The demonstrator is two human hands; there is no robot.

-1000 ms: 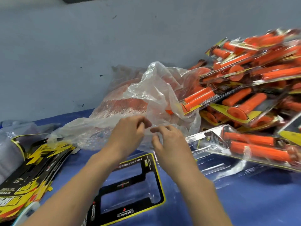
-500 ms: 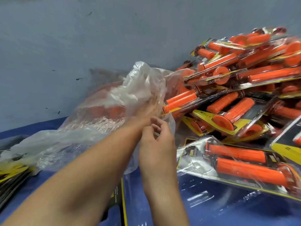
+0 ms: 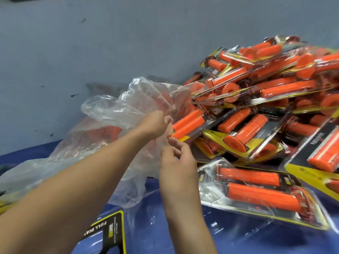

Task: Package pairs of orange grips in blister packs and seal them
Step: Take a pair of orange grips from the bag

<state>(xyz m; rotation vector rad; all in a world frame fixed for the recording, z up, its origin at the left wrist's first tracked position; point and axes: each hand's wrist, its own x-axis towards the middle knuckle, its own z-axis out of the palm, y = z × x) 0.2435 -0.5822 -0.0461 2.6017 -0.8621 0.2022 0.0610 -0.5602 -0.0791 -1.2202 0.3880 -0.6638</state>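
Pinching the plastic bag (image 3: 117,114), both hands sit beside packed grips (image 3: 189,125).

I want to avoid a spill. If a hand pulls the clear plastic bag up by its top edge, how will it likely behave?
The bag looks thin and crumpled, so it will probably flop and stretch, not keep its shape. Orange grips show dimly inside, so the bottom likely sags with their weight. Its mouth seems open near the left hand, so grips might slide out if it tilts.

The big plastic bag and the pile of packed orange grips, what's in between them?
In the head view, the left hand and right hand sit between the clear plastic bag and the pile of sealed blister packs, fingers pinching the bag's edge.
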